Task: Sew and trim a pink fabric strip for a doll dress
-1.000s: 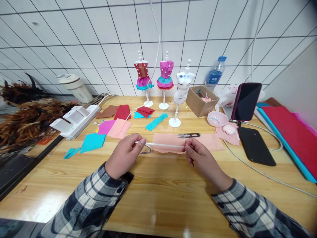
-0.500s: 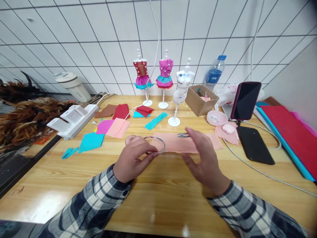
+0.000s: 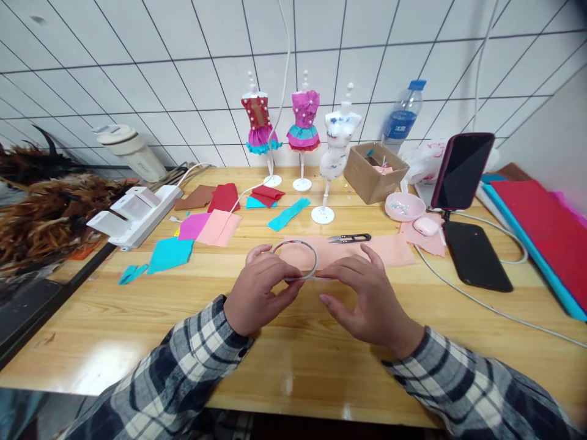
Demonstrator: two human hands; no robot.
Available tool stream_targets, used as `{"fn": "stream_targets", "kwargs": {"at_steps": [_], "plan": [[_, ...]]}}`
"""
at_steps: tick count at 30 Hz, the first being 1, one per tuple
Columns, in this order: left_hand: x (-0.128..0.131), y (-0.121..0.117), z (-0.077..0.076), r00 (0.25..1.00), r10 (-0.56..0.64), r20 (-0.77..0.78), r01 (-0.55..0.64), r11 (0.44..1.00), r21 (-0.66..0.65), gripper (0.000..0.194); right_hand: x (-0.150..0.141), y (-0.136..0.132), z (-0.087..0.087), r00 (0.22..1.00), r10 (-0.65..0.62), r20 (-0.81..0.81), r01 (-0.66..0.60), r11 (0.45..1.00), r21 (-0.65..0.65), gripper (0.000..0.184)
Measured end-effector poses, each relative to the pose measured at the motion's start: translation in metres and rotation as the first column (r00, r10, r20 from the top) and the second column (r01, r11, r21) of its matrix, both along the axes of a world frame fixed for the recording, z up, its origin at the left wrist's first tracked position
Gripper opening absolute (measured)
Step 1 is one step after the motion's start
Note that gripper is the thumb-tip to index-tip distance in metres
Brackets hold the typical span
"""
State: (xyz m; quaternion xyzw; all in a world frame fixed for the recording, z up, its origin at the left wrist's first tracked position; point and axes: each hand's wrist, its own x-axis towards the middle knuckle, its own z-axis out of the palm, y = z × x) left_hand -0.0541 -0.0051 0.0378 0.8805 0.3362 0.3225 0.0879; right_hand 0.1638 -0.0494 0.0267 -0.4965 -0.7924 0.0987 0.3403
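My left hand (image 3: 263, 287) pinches the lower edge of a thin whitish ring (image 3: 315, 260), which looks like a narrow roll of tape. The ring stands tilted over the left end of a long strip of peach crepe paper (image 3: 385, 249). Just right of the ring, my right hand (image 3: 367, 299) has its thumb and fingers apart, its index fingertip near the ring's edge. A pale line shows by that fingertip; whether it is tape I cannot tell. Black-handled thread snips (image 3: 351, 238) lie on the strip, beyond my right hand.
Two dressed mini mannequins (image 3: 259, 122) and a bare white mannequin (image 3: 337, 146) stand at the back. Cut paper pieces (image 3: 170, 253) lie left. A cardboard box (image 3: 373, 177), pink dish (image 3: 405, 208), phone (image 3: 463, 171), black power bank (image 3: 477, 255) and cable (image 3: 477, 305) are right.
My right hand has come left and closer to the ring, uncovering the snips. My left hand and the ring have shifted slightly right. The camera view has tilted down a little.
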Motion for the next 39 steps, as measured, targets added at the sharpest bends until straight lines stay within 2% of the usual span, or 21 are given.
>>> {"fn": "stream_targets", "kwargs": {"at_steps": [5, 11, 19, 22, 26, 30, 35, 39], "plan": [[0.005, -0.001, -0.003, 0.998, -0.051, 0.037, 0.050, 0.999, 0.021, 0.004, -0.005, -0.002, 0.000, 0.997, -0.040, -0.067, 0.042, 0.999, 0.021, 0.011], [0.009, -0.004, -0.007, 0.992, -0.099, 0.084, 0.098, 0.995, 0.014, 0.005, -0.004, -0.002, 0.000, 0.999, -0.043, -0.026, 0.044, 0.997, 0.061, 0.005], [0.018, -0.013, -0.006, 0.991, -0.047, 0.128, 0.049, 0.999, -0.008, 0.003, -0.006, -0.001, -0.003, 0.995, 0.061, 0.073, -0.069, 0.990, 0.123, 0.008], [0.019, -0.017, -0.003, 0.985, -0.047, 0.167, 0.060, 0.995, -0.073, 0.005, -0.009, -0.004, -0.003, 0.987, 0.102, 0.120, -0.126, 0.971, 0.203, 0.007], [0.020, -0.025, -0.004, 0.946, 0.041, 0.320, 0.046, 0.965, -0.258, 0.009, -0.010, -0.008, -0.003, 0.981, 0.118, 0.155, -0.166, 0.921, 0.353, 0.002], [0.021, -0.034, -0.007, 0.869, 0.038, 0.493, 0.172, 0.911, -0.375, 0.010, -0.008, -0.012, -0.003, 0.978, 0.173, 0.117, -0.207, 0.870, 0.447, 0.012], [0.020, -0.040, -0.010, 0.815, 0.014, 0.579, 0.279, 0.867, -0.414, 0.011, -0.008, -0.016, -0.003, 0.968, 0.246, 0.051, -0.243, 0.864, 0.440, 0.009], [0.015, -0.037, -0.011, 0.844, -0.035, 0.535, 0.274, 0.886, -0.374, 0.009, -0.008, -0.015, -0.002, 0.970, 0.243, -0.008, -0.221, 0.894, 0.391, 0.007]]}}
